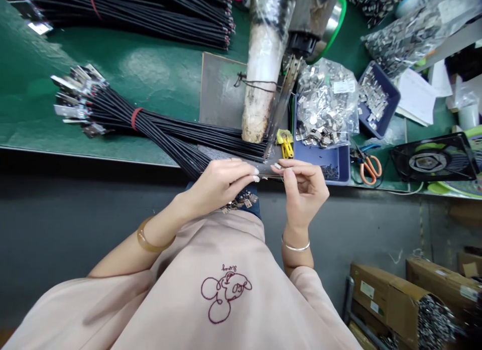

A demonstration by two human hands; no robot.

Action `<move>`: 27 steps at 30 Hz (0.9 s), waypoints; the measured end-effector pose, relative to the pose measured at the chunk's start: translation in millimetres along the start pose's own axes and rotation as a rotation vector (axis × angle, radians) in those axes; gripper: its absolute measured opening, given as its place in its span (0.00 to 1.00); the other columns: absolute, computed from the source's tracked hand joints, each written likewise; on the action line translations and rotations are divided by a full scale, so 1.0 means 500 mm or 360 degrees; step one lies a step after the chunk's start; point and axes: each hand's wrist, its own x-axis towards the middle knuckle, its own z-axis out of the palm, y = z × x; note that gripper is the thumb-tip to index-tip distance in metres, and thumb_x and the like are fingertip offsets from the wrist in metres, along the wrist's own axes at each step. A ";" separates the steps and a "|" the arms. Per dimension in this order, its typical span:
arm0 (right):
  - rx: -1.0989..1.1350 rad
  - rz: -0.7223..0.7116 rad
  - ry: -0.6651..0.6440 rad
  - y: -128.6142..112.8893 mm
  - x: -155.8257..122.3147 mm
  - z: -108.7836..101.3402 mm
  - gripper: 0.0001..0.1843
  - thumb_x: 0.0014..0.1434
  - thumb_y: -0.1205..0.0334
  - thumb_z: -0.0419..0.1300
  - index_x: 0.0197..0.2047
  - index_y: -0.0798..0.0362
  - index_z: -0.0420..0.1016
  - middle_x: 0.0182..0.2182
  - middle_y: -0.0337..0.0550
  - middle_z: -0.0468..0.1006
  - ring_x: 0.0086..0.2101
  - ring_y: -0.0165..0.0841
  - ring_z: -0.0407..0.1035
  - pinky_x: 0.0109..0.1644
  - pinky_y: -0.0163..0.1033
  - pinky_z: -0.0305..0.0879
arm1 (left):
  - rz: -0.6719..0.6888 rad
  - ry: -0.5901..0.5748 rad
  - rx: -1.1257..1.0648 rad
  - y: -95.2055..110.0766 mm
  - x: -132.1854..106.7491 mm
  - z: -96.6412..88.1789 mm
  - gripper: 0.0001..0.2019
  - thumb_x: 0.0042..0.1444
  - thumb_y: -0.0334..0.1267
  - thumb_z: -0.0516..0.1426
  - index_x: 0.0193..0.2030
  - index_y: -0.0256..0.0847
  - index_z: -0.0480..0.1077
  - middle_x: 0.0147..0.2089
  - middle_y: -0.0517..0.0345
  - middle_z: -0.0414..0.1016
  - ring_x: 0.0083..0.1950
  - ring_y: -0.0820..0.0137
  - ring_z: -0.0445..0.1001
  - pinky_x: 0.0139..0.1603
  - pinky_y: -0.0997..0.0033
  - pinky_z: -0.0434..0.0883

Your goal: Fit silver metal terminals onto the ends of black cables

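My left hand (222,182) is closed, its fingers pinching the end of a black cable (263,170) at the bench's front edge. Facing it, my right hand (303,187) is closed in a pinch on a small metal connector shell (277,165) at that cable's tip. The cable belongs to a bundle of black cables (158,126) bound with a red band, which fans leftward across the green bench (158,74) to metal-tipped ends (77,96). More metal ends hang under my left hand (241,202).
A bag of metal shells (326,101) lies in a blue tray (331,161). Orange-handled scissors (367,166), a yellow tool (285,141), a wrapped machine column (263,69), a black fan (433,159) and a second cable stack (150,13) surround. Cardboard boxes (395,300) stand below right.
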 end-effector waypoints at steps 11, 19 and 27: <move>0.0085 -0.0298 -0.0053 0.016 -0.023 0.016 0.08 0.63 0.70 0.62 0.42 0.48 0.74 0.40 0.40 0.84 0.40 0.32 0.82 0.43 0.40 0.81 | -0.0769 -0.0027 -0.0555 0.024 0.020 0.005 0.09 0.59 0.40 0.61 0.35 0.34 0.77 0.23 0.64 0.64 0.23 0.79 0.56 0.22 0.78 0.54; -0.0397 -0.0617 -0.0137 0.010 -0.031 0.022 0.10 0.62 0.72 0.63 0.44 0.49 0.76 0.44 0.43 0.86 0.42 0.32 0.82 0.43 0.36 0.81 | -0.0753 0.0012 -0.0543 0.025 0.012 0.016 0.07 0.57 0.36 0.61 0.35 0.34 0.78 0.31 0.58 0.76 0.30 0.77 0.68 0.29 0.80 0.64; -0.0434 -0.0496 -0.0030 0.005 -0.026 0.017 0.08 0.61 0.72 0.64 0.41 0.49 0.77 0.39 0.40 0.85 0.40 0.31 0.81 0.43 0.36 0.81 | -0.0701 0.0072 -0.0498 0.023 0.012 0.014 0.05 0.56 0.34 0.61 0.35 0.34 0.75 0.27 0.61 0.70 0.27 0.79 0.62 0.25 0.80 0.60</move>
